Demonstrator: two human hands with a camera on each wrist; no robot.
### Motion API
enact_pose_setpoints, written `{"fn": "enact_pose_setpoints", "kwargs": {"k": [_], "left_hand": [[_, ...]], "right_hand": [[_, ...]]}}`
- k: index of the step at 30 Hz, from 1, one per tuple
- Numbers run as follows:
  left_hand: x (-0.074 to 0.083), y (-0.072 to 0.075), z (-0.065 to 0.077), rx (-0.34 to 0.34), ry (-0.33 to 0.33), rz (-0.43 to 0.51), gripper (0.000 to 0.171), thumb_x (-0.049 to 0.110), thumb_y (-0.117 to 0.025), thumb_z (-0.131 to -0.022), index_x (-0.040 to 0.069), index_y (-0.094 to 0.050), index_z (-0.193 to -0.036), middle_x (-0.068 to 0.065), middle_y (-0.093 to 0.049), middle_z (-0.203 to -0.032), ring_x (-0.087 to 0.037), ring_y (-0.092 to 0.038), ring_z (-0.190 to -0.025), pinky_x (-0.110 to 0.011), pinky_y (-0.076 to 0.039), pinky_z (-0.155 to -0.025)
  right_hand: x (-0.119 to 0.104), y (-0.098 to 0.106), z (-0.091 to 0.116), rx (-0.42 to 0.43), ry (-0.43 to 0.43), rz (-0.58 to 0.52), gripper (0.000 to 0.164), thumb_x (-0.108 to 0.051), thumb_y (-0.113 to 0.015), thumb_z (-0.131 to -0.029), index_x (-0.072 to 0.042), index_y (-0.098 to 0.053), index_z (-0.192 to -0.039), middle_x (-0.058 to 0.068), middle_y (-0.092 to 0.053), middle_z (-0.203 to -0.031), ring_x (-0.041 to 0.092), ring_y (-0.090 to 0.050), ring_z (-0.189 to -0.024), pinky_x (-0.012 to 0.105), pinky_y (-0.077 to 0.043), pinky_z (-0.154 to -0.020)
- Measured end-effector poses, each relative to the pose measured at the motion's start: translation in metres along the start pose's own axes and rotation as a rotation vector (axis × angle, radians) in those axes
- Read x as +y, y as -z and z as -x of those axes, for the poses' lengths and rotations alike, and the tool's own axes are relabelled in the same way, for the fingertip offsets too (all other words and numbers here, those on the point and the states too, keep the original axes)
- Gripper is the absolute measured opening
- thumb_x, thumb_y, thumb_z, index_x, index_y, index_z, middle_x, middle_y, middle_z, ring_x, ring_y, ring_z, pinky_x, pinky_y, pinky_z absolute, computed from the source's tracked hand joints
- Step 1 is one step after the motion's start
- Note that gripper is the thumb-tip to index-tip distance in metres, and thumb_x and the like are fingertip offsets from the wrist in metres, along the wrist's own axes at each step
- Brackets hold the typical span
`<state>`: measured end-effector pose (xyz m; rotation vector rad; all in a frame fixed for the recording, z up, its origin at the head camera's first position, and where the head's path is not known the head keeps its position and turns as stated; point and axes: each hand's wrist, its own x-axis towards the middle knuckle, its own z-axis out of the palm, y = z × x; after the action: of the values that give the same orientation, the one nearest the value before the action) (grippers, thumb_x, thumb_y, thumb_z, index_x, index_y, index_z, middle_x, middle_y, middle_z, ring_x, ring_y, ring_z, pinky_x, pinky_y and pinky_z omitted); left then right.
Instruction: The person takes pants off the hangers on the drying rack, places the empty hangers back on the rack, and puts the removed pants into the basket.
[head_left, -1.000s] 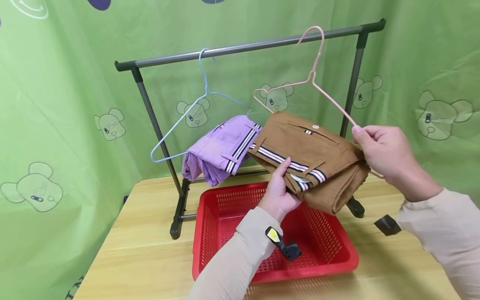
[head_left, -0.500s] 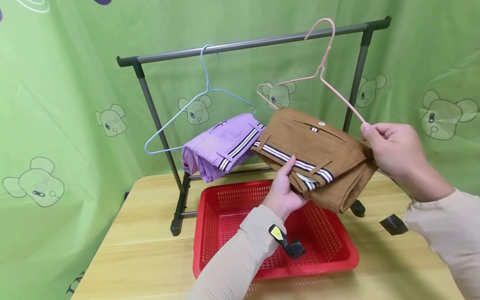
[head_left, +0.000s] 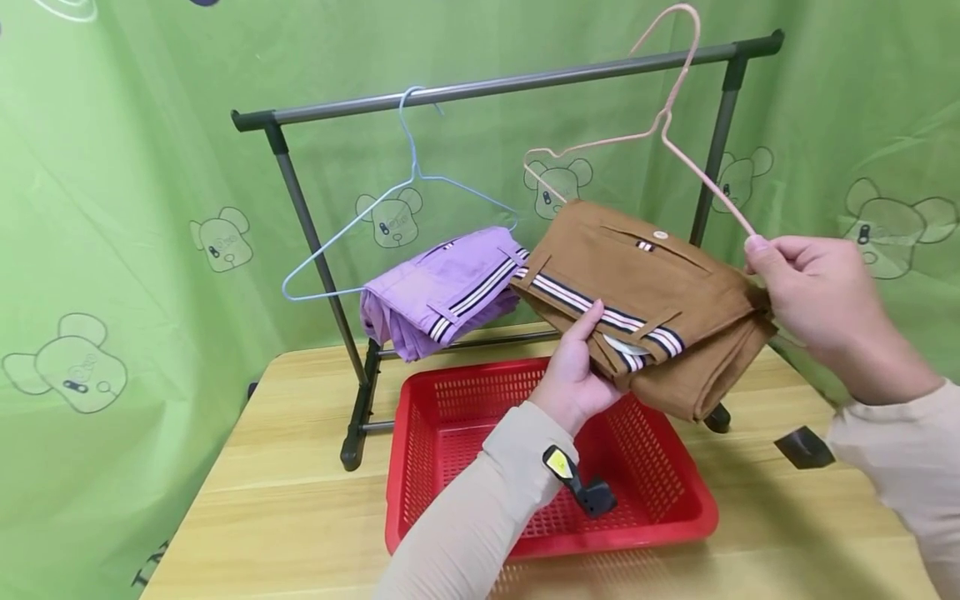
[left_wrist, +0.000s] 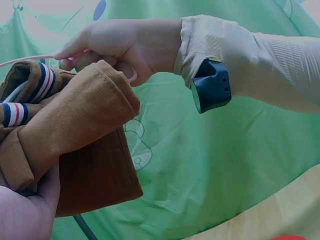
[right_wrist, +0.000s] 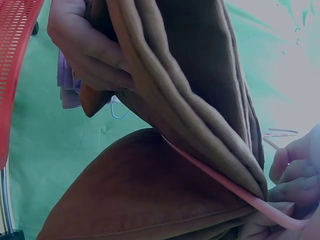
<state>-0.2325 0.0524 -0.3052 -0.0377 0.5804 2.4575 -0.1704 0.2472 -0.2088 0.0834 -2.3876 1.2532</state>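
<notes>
The left grip [head_left: 576, 385] pinches the brown trousers [head_left: 622, 262], their striped waistband sloping down rightward just above it. The right grip [head_left: 821, 292] clamps the side wire of the pink hanger [head_left: 667, 117] they fold over, its hook pointing up, left of that grip. The white label [head_left: 622, 345] beside the left grip shows nothing legible.

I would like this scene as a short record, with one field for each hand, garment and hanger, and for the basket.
Left hand: holds the brown garment at its striped waistband
Right hand: grips the pink hanger at one end
Brown garment: draped over the pink hanger's bar
Pink hanger: hook rises above the rail; contact unclear
Purple garment: draped over the blue hanger
Blue hanger: hooked on the rail
Red basket: on the table
</notes>
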Motion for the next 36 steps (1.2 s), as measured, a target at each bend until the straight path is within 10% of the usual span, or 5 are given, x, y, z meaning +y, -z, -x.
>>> {"fn": "enact_pose_setpoints", "kwargs": {"k": [17, 36], "left_hand": [[0.009, -0.005, 0.004, -0.055, -0.058, -0.05, 0.022, 0.03, -0.055, -0.097, 0.011, -0.061, -0.104, -0.001, -0.066, -0.103, -0.015, -0.06, -0.104, -0.027, -0.044, -0.088], [0.007, 0.004, 0.01, -0.171, -0.104, -0.037, 0.025, 0.031, -0.047, -0.098, 0.011, -0.061, -0.101, 0.001, -0.067, -0.096, -0.011, -0.064, -0.088, -0.024, -0.047, -0.079]], "right_hand": [[-0.001, -0.004, -0.003, 0.005, 0.032, 0.023, 0.027, -0.036, -0.051, -0.1, -0.039, -0.066, -0.079, 0.0, -0.044, -0.051, 0.013, -0.034, -0.039, 0.032, -0.026, -0.031], [0.007, -0.012, 0.0, -0.021, 0.038, 0.089, 0.026, -0.032, -0.053, -0.1, -0.011, -0.068, -0.095, 0.003, -0.051, -0.059, 0.014, -0.038, -0.045, 0.032, -0.031, -0.036]]}}
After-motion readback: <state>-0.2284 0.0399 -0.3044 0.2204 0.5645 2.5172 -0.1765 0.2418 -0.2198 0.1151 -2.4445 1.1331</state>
